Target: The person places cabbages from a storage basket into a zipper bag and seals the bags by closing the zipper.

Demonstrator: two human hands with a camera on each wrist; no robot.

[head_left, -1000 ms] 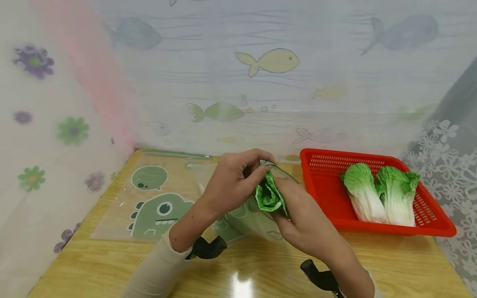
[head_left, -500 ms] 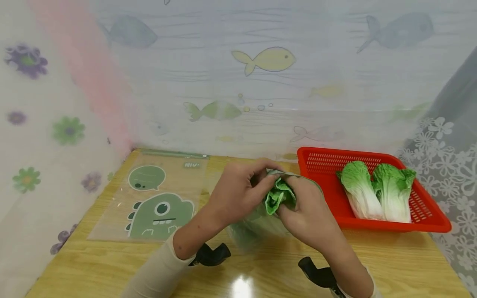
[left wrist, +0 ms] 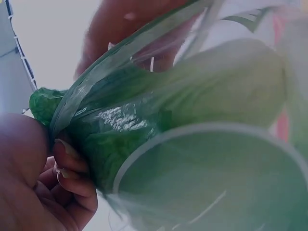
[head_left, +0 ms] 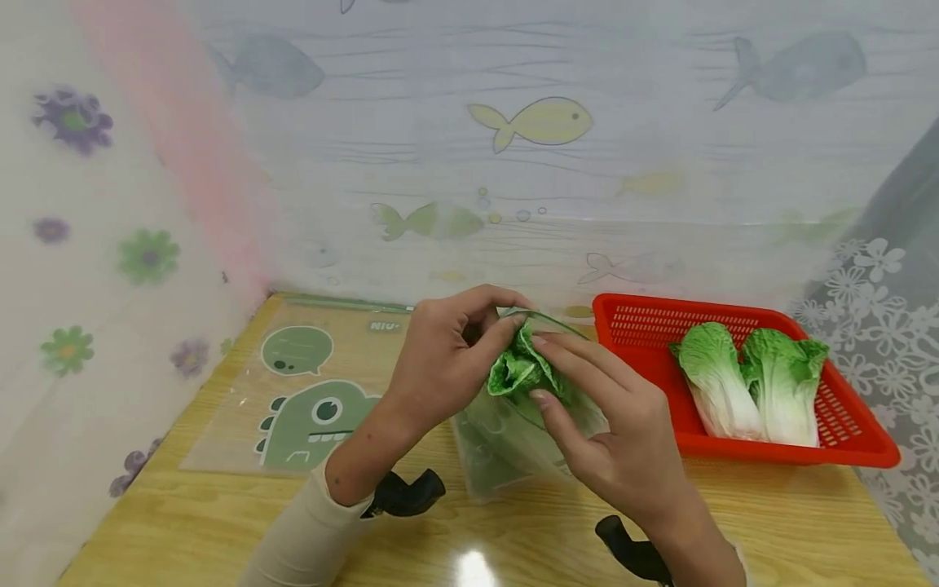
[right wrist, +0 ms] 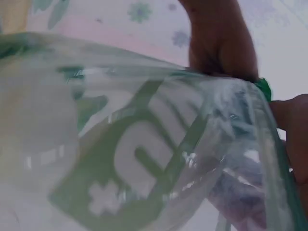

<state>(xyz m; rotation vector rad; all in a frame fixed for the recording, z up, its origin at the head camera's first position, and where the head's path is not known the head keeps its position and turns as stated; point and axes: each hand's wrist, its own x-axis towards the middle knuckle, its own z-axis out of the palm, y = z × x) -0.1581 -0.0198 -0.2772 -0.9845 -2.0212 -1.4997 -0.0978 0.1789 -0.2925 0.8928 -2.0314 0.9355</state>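
Observation:
A Chinese cabbage (head_left: pixel 517 373) sits inside a clear zip bag (head_left: pixel 487 461) with green print, its crinkled leaf tips showing at the mouth. My left hand (head_left: pixel 443 350) pinches the bag's mouth edge beside the leaves. In the left wrist view, its curled fingers (left wrist: pixel 77 192) lie at the green-edged rim, and the cabbage (left wrist: pixel 120 120) shows through the plastic. My right hand (head_left: pixel 619 416) has fairly straight fingers on the leaves, with the thumb apart below them. In the right wrist view, the bag (right wrist: pixel 144 144) hides part of this hand.
At the right stands a red perforated basket (head_left: pixel 638 371) holding two more Chinese cabbages (head_left: pixel 715 383) (head_left: pixel 785 387). A second zip bag (head_left: pixel 315 424), printed with a green dinosaur, lies flat on the wooden table (head_left: pixel 411 546) at the left. Patterned curtains (head_left: pixel 440 163) hang behind.
My right hand has loosened from its bunched grip on the leaves, its fingers now straighter. The leaf tips have spread, and the bag has shifted slightly. My left hand keeps its pinch.

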